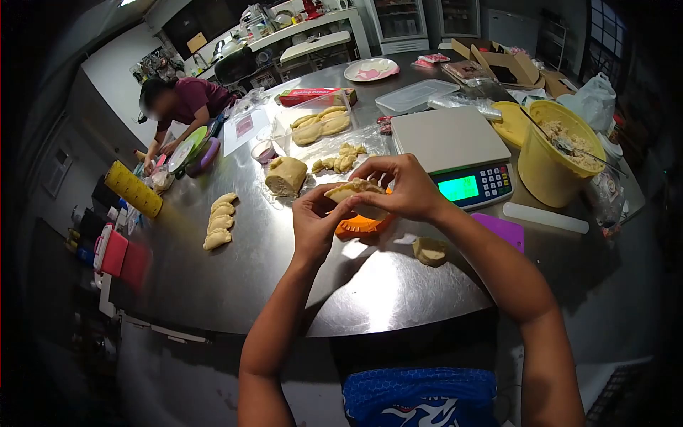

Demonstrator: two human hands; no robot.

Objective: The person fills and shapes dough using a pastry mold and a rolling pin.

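Observation:
Between my left hand (315,219) and my right hand (404,191) is a folded dough turnover (352,189), held up over the steel table. Fingers of both hands are closed around it, with the thumbs on the near side. Its upper edge looks crimped. Just below my hands lies an orange dough press (361,226), partly hidden by them. A small lump of dough (430,251) rests to the right of it. Beyond my left hand stands a thick block of dough (286,176), with dough scraps (340,159) beside it. Several shaped turnovers (220,220) lie in a row at left.
Right of my hands are a kitchen scale (452,139), a purple scraper (501,231), a white rod (546,218) and a yellow tub (551,167) of filling with spoons. A plastic container (320,122) holds turnovers. Another person (186,107) works at the far left.

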